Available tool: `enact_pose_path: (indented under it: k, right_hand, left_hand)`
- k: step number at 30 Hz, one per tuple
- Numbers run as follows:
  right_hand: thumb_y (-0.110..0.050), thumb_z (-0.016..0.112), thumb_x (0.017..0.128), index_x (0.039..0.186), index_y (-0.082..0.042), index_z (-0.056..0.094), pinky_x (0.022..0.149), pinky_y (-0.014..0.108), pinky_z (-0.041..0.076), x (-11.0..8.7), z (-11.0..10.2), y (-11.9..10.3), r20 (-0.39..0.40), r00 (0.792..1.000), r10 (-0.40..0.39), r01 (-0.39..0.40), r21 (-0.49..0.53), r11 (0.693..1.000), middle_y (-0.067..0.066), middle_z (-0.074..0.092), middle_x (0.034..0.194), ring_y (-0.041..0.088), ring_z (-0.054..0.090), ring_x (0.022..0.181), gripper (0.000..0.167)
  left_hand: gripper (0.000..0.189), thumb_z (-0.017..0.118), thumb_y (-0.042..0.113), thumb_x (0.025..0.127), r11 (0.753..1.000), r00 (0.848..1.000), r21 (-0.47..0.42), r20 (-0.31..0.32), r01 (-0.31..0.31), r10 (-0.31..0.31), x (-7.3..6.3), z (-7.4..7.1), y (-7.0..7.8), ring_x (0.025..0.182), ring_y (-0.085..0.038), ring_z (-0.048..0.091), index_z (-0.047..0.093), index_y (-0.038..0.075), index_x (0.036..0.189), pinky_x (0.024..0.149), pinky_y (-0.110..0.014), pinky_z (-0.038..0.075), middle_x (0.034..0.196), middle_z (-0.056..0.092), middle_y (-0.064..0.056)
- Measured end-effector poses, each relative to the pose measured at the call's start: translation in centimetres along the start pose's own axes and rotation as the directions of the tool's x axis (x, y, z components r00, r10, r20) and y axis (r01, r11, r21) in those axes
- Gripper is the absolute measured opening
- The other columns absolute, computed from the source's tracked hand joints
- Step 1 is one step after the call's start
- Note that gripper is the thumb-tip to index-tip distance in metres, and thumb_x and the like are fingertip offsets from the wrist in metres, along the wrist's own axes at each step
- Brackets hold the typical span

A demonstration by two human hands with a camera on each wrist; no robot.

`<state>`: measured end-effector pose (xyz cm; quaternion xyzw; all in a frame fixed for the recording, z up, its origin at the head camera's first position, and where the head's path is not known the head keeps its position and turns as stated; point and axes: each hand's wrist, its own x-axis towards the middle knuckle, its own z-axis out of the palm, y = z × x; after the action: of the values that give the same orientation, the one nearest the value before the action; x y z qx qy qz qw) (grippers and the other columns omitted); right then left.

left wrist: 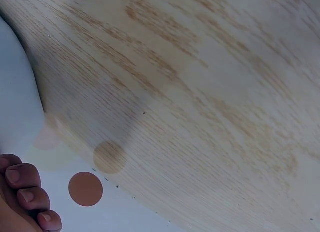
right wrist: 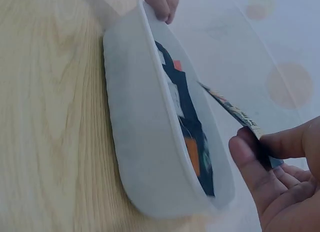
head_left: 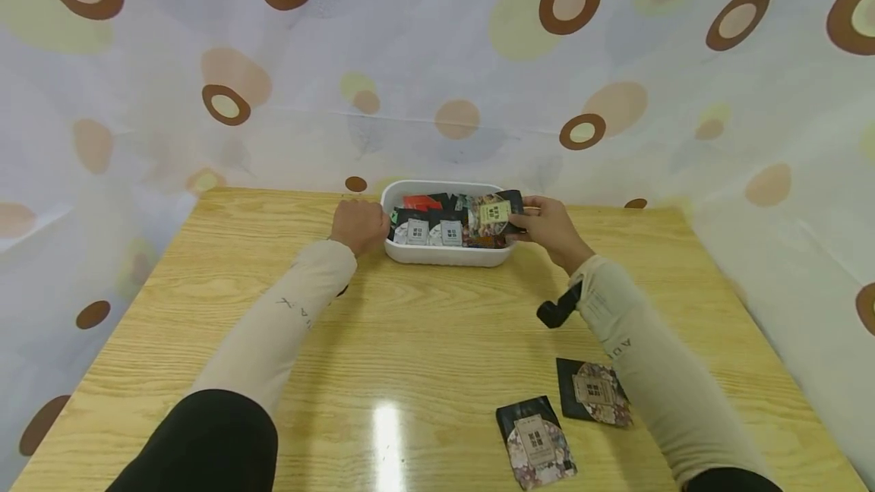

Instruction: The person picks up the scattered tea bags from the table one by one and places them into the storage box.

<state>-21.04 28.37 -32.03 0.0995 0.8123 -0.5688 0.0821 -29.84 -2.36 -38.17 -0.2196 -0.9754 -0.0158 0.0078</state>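
My right hand [head_left: 552,230] pinches a flat black sachet [head_left: 494,212] with a yellow-green label between thumb and fingers. The sachet is tilted over the right end of a white plastic bin [head_left: 447,255]; in the right wrist view the sachet [right wrist: 232,109] shows nearly edge-on above the rim. At the bin's left end, my left hand [head_left: 360,226] grips the rim with curled fingers. Several sachets stand inside the bin, among them two with grey-white labels [head_left: 451,232] and a red one [head_left: 422,202]. The left wrist view catches curled fingers [left wrist: 32,192] beside the bin's wall.
Two dark sachets with brownish labels lie on the wooden table [head_left: 410,340]: one sachet [head_left: 536,443] near the front, another sachet [head_left: 593,392] partly covered by my right sleeve. A patterned curtain [head_left: 437,59] hangs right behind the bin.
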Motion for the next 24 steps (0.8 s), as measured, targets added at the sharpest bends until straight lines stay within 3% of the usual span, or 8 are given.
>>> enact_pose_path:
  k: [3, 10, 13, 15, 18, 19, 21, 24]
  right_hand:
    - [-0.006, 0.052, 0.102, 0.152, 0.004, 0.031, 0.1, 0.041, 0.054, 1.8, 2.2, -0.7, -0.023, 0.999, 0.029, -0.029, 0.014, 0.999, 0.025, 0.038, 0.155, 0.032, 0.065, 0.116, 0.055]
    - [0.002, 0.053, 0.099, 0.15, 0.007, 0.031, 0.099, 0.039, 0.055, 4.4, 5.3, -1.1, -0.089, 0.994, 0.056, -0.052, 0.046, 0.998, 0.023, 0.025, 0.161, 0.038, 0.053, 0.134, 0.056]
    - [0.002, 0.059, 0.096, 0.128, 0.01, 0.054, 0.086, 0.036, 0.06, 4.7, 6.0, -1.2, -0.162, 0.985, 0.061, -0.066, -0.023, 0.998, 0.03, 0.048, 0.144, 0.035, 0.069, 0.112, 0.034]
    - [0.001, 0.064, 0.093, 0.087, 0.002, 0.058, 0.073, 0.033, 0.061, 4.8, 6.5, -1.2, -0.22, 0.973, 0.064, -0.082, -0.072, 0.994, 0.029, 0.067, 0.113, 0.029, 0.075, 0.083, 0.009]
    - [-0.006, 0.069, 0.092, 0.063, -0.011, 0.04, 0.053, 0.026, 0.05, 4.9, 6.9, -1.2, -0.274, 0.961, 0.04, -0.092, -0.178, 0.98, 0.009, 0.059, 0.062, 0.013, 0.058, 0.049, 0.041]
    - [-0.01, 0.069, 0.092, 0.063, -0.014, 0.031, 0.05, 0.026, 0.043, 4.9, 6.9, -1.2, -0.274, 0.961, 0.022, -0.086, -0.225, 0.97, 0.004, 0.049, 0.053, 0.01, 0.048, 0.044, 0.048]
    - [-0.015, 0.069, 0.093, 0.066, -0.01, 0.045, 0.053, 0.028, 0.039, 4.7, 6.7, -1.4, -0.27, 0.962, -0.041, -0.051, -0.325, 0.944, 0.0, 0.042, 0.051, 0.012, 0.042, 0.045, 0.037]
    - [-0.021, 0.066, 0.096, 0.104, 0.004, 0.064, 0.073, 0.035, 0.055, 3.4, 5.5, -1.8, -0.227, 0.968, -0.111, 0.006, -0.42, 0.908, 0.013, 0.065, 0.08, 0.025, 0.063, 0.07, 0.027]
  left_hand:
    - [0.044, 0.031, 0.026, 0.1, 1.0, 1.0, -0.001, 0.005, 0.0, 0.0, 0.0, 0.1, 0.0, 0.062, -0.024, 0.056, 0.046, 0.013, 0.061, 0.071, -0.044, 0.055, 0.061, 0.051, -0.005]
    - [0.043, 0.031, 0.025, 0.101, 1.0, 1.0, -0.006, -0.006, 0.0, 0.0, 0.1, 0.2, -0.2, 0.063, -0.025, 0.057, 0.043, 0.013, 0.061, 0.07, -0.044, 0.055, 0.06, 0.049, -0.005]
    - [0.042, 0.031, 0.024, 0.1, 1.0, 1.0, -0.015, -0.022, 0.0, 0.0, 0.2, 0.0, -0.1, 0.064, -0.027, 0.059, 0.043, 0.013, 0.061, 0.072, -0.046, 0.055, 0.061, 0.052, -0.006]
    - [0.042, 0.031, 0.024, 0.1, 1.0, 1.0, -0.016, -0.023, 0.001, -0.002, 0.1, -0.1, 0.0, 0.066, -0.028, 0.061, 0.043, 0.013, 0.061, 0.073, -0.046, 0.055, 0.062, 0.054, -0.006]
    - [0.041, 0.031, 0.024, 0.099, 1.0, 1.0, -0.021, -0.013, 0.003, -0.003, 0.1, -0.2, 0.1, 0.067, -0.028, 0.061, 0.044, 0.012, 0.062, 0.074, -0.046, 0.056, 0.064, 0.055, -0.007]
    - [0.041, 0.031, 0.024, 0.099, 1.0, 1.0, -0.021, -0.007, 0.004, -0.004, 0.0, -0.3, 0.1, 0.067, -0.028, 0.061, 0.044, 0.012, 0.062, 0.074, -0.046, 0.056, 0.063, 0.054, -0.007]
    - [0.041, 0.032, 0.025, 0.1, 1.0, 1.0, -0.022, 0.004, 0.005, -0.005, 0.0, -0.3, 0.1, 0.066, -0.026, 0.059, 0.044, 0.012, 0.063, 0.074, -0.046, 0.056, 0.063, 0.052, -0.006]
    - [0.042, 0.032, 0.025, 0.1, 1.0, 1.0, -0.01, 0.013, 0.011, -0.011, 0.0, -0.3, 0.1, 0.064, -0.025, 0.056, 0.044, 0.012, 0.062, 0.073, -0.044, 0.055, 0.061, 0.049, -0.005]
